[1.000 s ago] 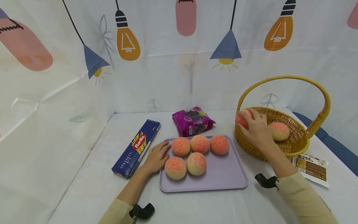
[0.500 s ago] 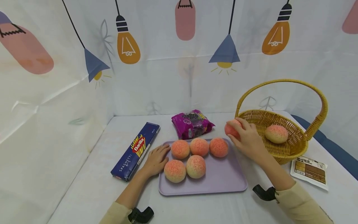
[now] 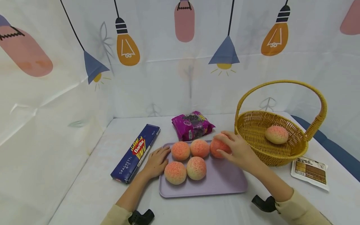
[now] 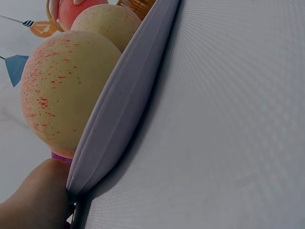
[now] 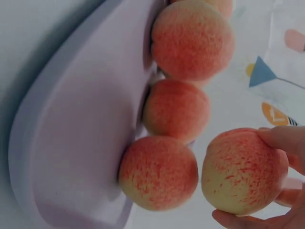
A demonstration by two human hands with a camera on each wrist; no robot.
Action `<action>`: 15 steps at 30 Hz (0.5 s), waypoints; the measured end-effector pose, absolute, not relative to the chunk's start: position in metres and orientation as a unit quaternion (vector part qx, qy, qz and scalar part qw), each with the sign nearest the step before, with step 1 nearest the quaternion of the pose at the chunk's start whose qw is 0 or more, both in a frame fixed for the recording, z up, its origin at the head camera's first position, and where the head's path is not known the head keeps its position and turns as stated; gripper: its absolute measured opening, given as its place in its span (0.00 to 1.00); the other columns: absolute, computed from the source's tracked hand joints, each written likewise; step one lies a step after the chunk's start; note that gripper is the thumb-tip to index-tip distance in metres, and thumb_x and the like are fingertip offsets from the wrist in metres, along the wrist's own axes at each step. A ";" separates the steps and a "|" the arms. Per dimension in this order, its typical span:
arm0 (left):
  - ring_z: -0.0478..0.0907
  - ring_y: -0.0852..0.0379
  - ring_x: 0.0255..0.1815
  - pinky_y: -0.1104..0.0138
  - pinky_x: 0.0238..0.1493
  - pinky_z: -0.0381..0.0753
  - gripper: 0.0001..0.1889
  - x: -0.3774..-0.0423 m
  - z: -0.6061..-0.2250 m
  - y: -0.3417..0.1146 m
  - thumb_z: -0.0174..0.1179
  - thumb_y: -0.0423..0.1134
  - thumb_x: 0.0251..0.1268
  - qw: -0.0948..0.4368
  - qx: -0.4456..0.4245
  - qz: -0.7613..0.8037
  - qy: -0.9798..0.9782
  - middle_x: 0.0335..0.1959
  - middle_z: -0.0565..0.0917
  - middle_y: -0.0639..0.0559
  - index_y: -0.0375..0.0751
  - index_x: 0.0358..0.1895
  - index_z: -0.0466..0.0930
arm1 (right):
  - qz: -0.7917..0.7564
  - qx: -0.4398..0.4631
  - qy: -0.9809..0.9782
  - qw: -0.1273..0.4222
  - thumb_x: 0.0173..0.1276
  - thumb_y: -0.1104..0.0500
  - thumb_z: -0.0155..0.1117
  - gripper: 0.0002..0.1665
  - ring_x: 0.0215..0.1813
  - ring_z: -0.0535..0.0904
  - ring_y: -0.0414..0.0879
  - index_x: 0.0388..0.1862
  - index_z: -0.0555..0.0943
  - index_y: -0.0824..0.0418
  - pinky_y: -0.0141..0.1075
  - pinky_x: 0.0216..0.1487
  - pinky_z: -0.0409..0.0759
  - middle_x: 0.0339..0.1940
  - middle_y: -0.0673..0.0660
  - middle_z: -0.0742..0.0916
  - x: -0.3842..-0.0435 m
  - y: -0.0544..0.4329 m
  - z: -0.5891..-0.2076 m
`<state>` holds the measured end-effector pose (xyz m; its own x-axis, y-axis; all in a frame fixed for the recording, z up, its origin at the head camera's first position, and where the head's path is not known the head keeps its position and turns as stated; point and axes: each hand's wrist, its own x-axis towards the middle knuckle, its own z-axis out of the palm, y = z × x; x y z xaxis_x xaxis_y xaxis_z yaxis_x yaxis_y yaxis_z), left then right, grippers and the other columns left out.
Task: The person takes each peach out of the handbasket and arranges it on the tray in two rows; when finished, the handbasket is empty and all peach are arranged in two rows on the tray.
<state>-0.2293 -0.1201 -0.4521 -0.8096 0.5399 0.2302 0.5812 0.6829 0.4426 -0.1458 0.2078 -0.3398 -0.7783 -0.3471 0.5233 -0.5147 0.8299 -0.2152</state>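
Note:
My right hand [image 3: 237, 151] grips a peach [image 5: 243, 171] by its sides, fingers and thumb spread around it. The held peach is above the back right of the lilac tray [image 3: 225, 184], overlapping another peach [image 5: 159, 172] there in the head view. More pink and yellow peaches are on the tray: two others in the back row, including the middle peach [image 3: 200, 148], and two in front, including the front left peach [image 3: 175, 172]. My left hand [image 3: 156, 161] rests at the tray's left edge with its fingers relaxed. In the left wrist view, a peach [image 4: 66, 90] rises over the rim.
A yellow wicker basket [image 3: 270, 161] with a tall handle stands at right, one peach [image 3: 277, 135] inside. Beside it lies a brown and white packet [image 3: 310, 172]. A purple bag [image 3: 192, 125] sits behind the tray. A blue spaghetti box [image 3: 136, 153] lies left.
My right hand has carried the peach out of the basket, leftward over its rim to above the tray's back right. My left hand has stayed at the tray's edge.

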 end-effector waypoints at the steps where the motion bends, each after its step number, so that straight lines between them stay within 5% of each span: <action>1: 0.54 0.41 0.68 0.47 0.64 0.49 0.24 -0.229 -0.452 -0.120 0.47 0.39 0.65 0.041 -0.306 -0.256 -0.916 0.68 0.62 0.47 0.42 0.65 0.65 | 0.173 0.237 -0.928 0.230 0.53 0.53 0.71 0.26 0.44 0.73 0.56 0.53 0.75 0.49 0.49 0.39 0.75 0.51 0.57 0.77 -0.144 0.206 -0.340; 15: 0.56 0.40 0.66 0.46 0.62 0.52 0.22 -0.228 -0.451 -0.119 0.46 0.34 0.65 0.064 -0.315 -0.259 -0.911 0.65 0.66 0.44 0.40 0.63 0.68 | 0.158 0.317 -0.917 0.185 0.50 0.53 0.73 0.27 0.49 0.73 0.56 0.50 0.77 0.51 0.49 0.46 0.75 0.52 0.55 0.78 -0.137 0.195 -0.352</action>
<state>-0.2279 -0.1191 -0.4510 -0.7936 0.5403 0.2798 0.6067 0.6674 0.4318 -0.1370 0.1948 -0.3518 -0.7309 -0.5225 0.4390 -0.6390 0.7498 -0.1717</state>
